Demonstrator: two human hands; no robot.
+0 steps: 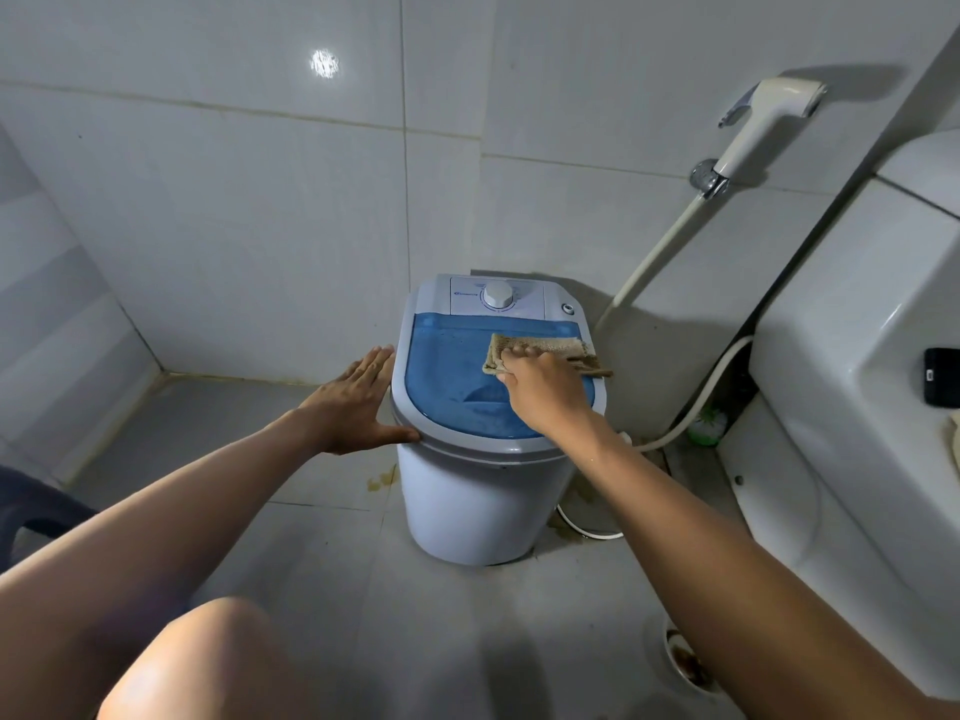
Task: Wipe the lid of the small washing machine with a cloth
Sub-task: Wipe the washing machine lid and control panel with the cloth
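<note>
A small white washing machine stands on the tiled floor against the back wall. Its translucent blue lid is closed, with a white dial panel behind it. A beige cloth lies flat on the lid's far right part. My right hand presses down on the cloth with its fingers spread over the near edge. My left hand lies flat against the machine's left rim, fingers straight and thumb along the front edge.
A white toilet stands close on the right with a dark object on it. A bidet sprayer and its hose hang on the wall behind. A floor drain sits at lower right. My knee is at the bottom.
</note>
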